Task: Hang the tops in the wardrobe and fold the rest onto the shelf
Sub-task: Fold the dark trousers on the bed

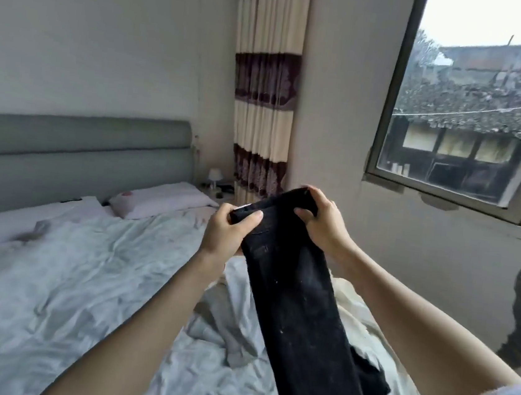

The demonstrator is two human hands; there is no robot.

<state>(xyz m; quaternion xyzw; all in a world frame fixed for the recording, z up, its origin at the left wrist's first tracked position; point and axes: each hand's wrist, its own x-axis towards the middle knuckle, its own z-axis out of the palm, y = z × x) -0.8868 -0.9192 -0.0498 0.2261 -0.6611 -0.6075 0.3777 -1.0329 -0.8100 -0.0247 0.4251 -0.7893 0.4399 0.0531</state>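
Holding long black denim trousers [299,299] raised over bed [65,272]: left hand [227,232] pinches waistband corner, right hand [321,222] grips other corner. Legs hang below both hands. Fabric likely heavy, limp, non-slippery; waistband corners suit gripping for folding.

Both hands are up over the bed's near right corner, left hand [230,226] and right hand [321,219] gripping the black trousers [299,299], which hang down between my forearms and block the middle lane. Under them, a heap of pale clothes [232,320] plus a dark garment [368,375] crowd that corner. Open mattress [63,288] to the left, only wrinkled sheet, with a small grey item [33,231] further back. Pillow [161,199] and headboard [79,150] close the far end. Wall [426,242] and window frame [388,121] hem in the right side.
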